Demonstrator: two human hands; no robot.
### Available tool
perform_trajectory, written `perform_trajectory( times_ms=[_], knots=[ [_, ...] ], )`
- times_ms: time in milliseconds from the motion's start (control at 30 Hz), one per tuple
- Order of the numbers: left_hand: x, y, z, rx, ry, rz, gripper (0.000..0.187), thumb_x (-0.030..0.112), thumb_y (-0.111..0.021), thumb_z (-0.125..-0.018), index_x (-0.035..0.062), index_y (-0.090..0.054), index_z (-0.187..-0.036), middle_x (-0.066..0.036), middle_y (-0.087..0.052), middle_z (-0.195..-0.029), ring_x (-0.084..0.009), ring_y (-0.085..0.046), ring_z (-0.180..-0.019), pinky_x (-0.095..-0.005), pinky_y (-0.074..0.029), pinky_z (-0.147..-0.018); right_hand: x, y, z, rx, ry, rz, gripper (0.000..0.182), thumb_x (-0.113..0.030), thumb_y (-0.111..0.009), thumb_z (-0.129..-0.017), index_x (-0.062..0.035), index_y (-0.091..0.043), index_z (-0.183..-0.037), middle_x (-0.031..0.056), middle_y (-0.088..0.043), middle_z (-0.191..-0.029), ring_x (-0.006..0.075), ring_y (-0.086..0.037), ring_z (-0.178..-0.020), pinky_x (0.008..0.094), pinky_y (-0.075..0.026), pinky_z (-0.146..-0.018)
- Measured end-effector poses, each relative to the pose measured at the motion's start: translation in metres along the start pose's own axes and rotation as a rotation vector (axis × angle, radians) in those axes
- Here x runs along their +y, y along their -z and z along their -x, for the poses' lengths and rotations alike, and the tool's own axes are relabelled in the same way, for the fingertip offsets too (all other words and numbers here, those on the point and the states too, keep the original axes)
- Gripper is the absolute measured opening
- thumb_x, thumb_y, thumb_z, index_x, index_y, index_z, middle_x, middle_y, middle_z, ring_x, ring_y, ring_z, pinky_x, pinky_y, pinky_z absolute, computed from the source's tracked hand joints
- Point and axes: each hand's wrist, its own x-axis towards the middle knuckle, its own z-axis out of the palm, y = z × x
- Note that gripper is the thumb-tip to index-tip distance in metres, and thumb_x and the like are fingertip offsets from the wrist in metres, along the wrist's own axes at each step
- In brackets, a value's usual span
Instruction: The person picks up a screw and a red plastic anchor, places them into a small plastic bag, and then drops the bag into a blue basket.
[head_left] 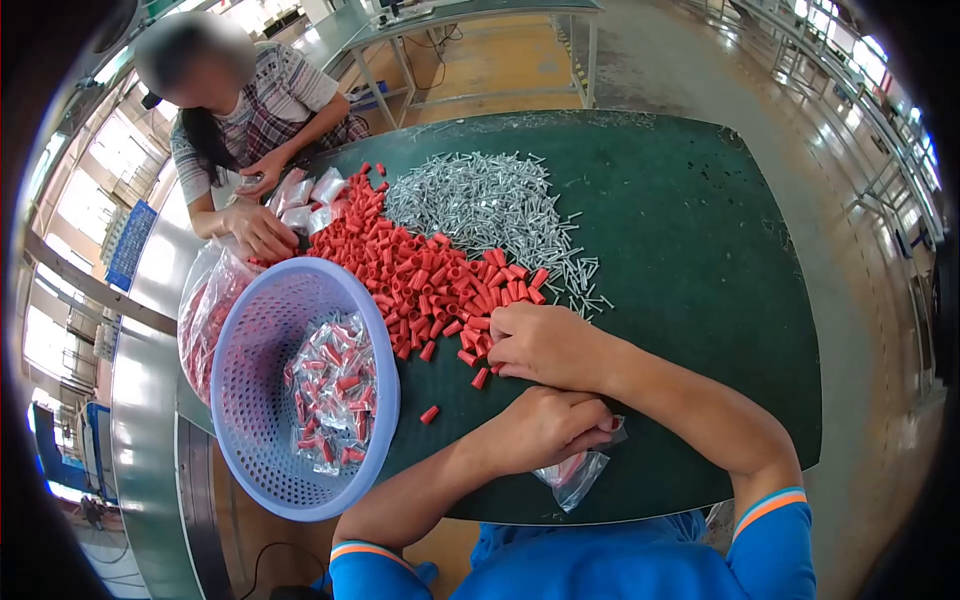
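My right hand (545,346) is at the near right edge of a heap of red tapered plastic caps (425,280). Its fingers are curled in, with a bit of red showing under the fingertips. Just below it, my left hand (552,428) is closed, back upward, and a red cap tip (613,425) shows at its fingers. Partly beneath that hand lies a clear plastic bag (580,480) with some red inside. A loose red cap (429,415) lies to the left. My palms are hidden.
A purple perforated basket (232,400) holds several bagged red pieces. Behind the caps spreads a pile of silver screws (480,195) on the green table (690,250). Across the table, at upper left, a co-worker (270,110) handles things near small packed bags (300,205) and a large plastic bag (205,310).
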Motion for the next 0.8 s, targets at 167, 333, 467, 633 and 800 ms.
perform_trajectory(
  times_ms=[167,333,467,633,800],
  knots=[
    [0.004,0.005,-0.001,0.002,0.121,-0.009,0.013,0.008,-0.068,-0.074,0.0034,-0.058,-0.081,-0.008,-0.061,-0.075,-0.0240,-0.061,-0.066,-0.0339,-0.048,-0.059,-0.001,0.045,0.011,0.306,-0.169,-0.277,0.010,-0.008,-0.065,-0.076,-0.0046,-0.064,-0.085,0.0089,-0.062,-0.081,0.0206,-0.060,-0.074,0.0288,-0.048,-0.065],
    [0.004,0.019,-0.004,0.223,0.330,0.030,0.012,0.000,-0.066,-0.075,0.0010,-0.059,-0.085,-0.008,-0.059,-0.077,-0.0190,-0.059,-0.067,-0.0275,-0.046,-0.059,-0.018,0.078,0.048,0.357,-0.438,-0.573,0.012,-0.004,-0.063,-0.076,-0.0017,-0.065,-0.088,0.0099,-0.065,-0.083,0.0182,-0.062,-0.077,0.0272,-0.049,-0.066],
    [0.003,0.021,-0.007,0.265,0.332,-0.015,0.010,-0.002,-0.063,-0.077,0.0008,-0.059,-0.085,-0.007,-0.059,-0.078,-0.0159,-0.057,-0.067,-0.0257,-0.044,-0.057,-0.022,0.066,0.063,0.306,-0.163,-0.125,0.012,0.000,-0.059,-0.073,-0.0004,-0.063,-0.084,0.0093,-0.063,-0.082,0.0219,-0.061,-0.077,0.0297,-0.050,-0.067],
    [0.002,0.019,-0.007,0.268,0.332,-0.054,0.011,-0.003,-0.063,-0.075,0.0000,-0.059,-0.084,-0.007,-0.059,-0.078,-0.0166,-0.057,-0.066,-0.0260,-0.045,-0.057,-0.023,0.067,0.072,0.287,-0.144,-0.009,0.024,0.001,-0.063,-0.073,-0.0042,-0.061,-0.096,0.0078,-0.061,-0.084,0.0236,-0.058,-0.071,0.0317,-0.049,-0.064],
    [0.000,0.018,-0.007,0.330,0.243,-0.064,0.010,-0.004,-0.063,-0.075,-0.0001,-0.059,-0.083,-0.007,-0.059,-0.076,-0.0172,-0.058,-0.067,-0.0260,-0.045,-0.058,-0.032,0.054,0.065,0.265,-0.075,0.060,0.046,-0.003,-0.056,-0.074,-0.0056,-0.051,-0.119,0.0054,-0.049,-0.063,0.0213,-0.052,-0.062,0.0323,-0.046,-0.060]
  ],
)
